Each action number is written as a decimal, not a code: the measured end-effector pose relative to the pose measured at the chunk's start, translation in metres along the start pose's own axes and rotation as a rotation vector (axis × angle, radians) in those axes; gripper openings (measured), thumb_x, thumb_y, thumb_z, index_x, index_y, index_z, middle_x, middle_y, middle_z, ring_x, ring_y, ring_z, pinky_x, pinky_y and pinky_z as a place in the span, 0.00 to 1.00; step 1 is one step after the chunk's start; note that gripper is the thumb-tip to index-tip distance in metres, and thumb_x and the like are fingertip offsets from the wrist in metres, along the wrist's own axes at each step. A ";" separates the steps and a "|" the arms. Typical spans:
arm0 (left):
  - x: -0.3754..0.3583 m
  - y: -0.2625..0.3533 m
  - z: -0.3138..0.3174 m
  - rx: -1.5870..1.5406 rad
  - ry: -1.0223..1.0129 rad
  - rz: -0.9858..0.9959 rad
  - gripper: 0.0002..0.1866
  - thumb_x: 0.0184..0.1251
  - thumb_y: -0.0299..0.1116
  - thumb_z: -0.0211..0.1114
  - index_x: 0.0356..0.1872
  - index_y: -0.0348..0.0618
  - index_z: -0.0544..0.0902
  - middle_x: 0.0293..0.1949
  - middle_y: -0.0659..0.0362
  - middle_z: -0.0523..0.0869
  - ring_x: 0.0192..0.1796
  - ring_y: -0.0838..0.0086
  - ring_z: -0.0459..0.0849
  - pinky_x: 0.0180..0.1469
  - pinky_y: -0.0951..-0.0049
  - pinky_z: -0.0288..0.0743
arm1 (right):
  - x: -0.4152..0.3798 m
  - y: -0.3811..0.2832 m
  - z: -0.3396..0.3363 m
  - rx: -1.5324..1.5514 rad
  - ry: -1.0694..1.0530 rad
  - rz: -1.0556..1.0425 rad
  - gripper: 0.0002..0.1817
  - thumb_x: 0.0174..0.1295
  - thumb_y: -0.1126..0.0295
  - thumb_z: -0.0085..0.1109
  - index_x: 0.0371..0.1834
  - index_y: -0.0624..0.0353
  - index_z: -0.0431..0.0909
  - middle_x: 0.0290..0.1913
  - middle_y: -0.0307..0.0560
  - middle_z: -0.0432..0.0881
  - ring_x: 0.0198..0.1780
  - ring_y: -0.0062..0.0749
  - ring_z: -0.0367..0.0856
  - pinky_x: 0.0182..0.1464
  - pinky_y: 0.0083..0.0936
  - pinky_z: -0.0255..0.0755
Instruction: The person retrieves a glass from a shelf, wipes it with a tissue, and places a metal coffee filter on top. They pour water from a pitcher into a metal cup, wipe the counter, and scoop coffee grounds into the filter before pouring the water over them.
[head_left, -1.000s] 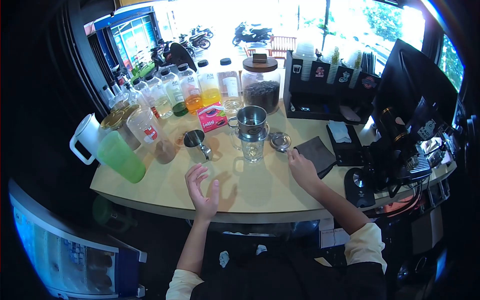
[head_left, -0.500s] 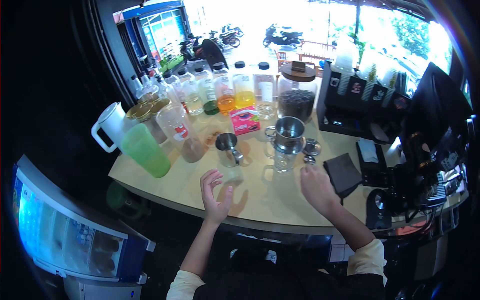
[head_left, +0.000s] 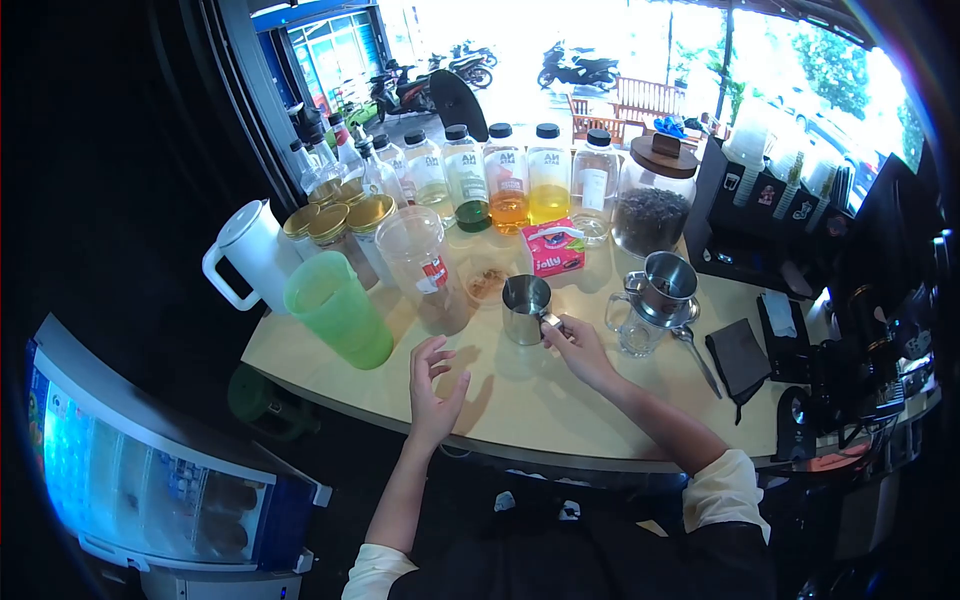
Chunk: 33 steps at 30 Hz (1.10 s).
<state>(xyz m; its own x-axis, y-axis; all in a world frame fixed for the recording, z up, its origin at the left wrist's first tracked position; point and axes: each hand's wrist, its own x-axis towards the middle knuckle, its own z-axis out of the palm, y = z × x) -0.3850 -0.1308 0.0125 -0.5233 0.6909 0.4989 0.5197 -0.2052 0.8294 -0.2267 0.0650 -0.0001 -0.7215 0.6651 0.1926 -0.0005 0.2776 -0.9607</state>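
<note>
At the handle of a small metal pitcher point(head_left: 524, 318), my right hand point(head_left: 583, 352) has its fingers closed; the pitcher stands upright on the wooden counter point(head_left: 500, 410). My left hand point(head_left: 436, 392) hovers over the front of the counter, fingers spread and holding nothing. Just beyond it are a tall clear jug point(head_left: 425, 270) with a red label and a green tumbler point(head_left: 340, 310). To the right of the pitcher, a metal filter cup point(head_left: 668, 285) sits tilted-looking on a glass mug point(head_left: 637, 335). A spoon point(head_left: 700, 360) lies beside the mug.
Bottles of coloured liquid point(head_left: 508, 190) line the back, with a pink box point(head_left: 555, 248) in front and a lidded jar point(head_left: 652, 205) to their right. A white pitcher point(head_left: 247, 250) is far left. At right are a dark cloth point(head_left: 740, 360) and a cup rack point(head_left: 750, 215).
My right hand has moved left from beside the spoon to the metal pitcher's handle and closed on it. The camera view has shifted, while my left hand remains raised and open.
</note>
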 end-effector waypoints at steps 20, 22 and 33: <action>0.048 0.026 0.070 -0.448 -0.205 0.091 0.24 0.61 0.25 0.61 0.59 0.40 0.67 0.58 0.56 0.68 0.52 0.72 0.76 0.52 0.72 0.70 | -0.101 -0.072 -0.033 0.493 0.276 -0.038 0.09 0.66 0.73 0.49 0.26 0.60 0.71 0.29 0.35 0.73 0.34 0.17 0.72 0.43 0.19 0.65; 0.051 0.033 0.085 -0.541 -0.232 0.027 0.25 0.61 0.28 0.62 0.59 0.40 0.68 0.58 0.56 0.68 0.56 0.71 0.73 0.56 0.70 0.68 | -0.113 -0.093 -0.049 0.518 0.330 -0.010 0.09 0.63 0.76 0.53 0.23 0.60 0.70 0.28 0.36 0.72 0.33 0.18 0.71 0.42 0.18 0.65; 0.086 0.058 0.174 -0.259 -0.390 0.160 0.47 0.42 0.41 0.78 0.65 0.45 0.63 0.64 0.56 0.66 0.67 0.67 0.65 0.64 0.62 0.63 | -0.146 -0.138 -0.174 0.437 0.374 -0.111 0.06 0.60 0.76 0.56 0.25 0.60 0.72 0.24 0.40 0.79 0.25 0.20 0.78 0.30 0.17 0.71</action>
<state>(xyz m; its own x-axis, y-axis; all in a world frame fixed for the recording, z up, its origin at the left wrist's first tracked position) -0.2824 0.0370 0.0593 -0.1336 0.8343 0.5348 0.3617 -0.4614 0.8101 -0.0006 0.0496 0.1395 -0.4073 0.8700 0.2778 -0.4044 0.1009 -0.9090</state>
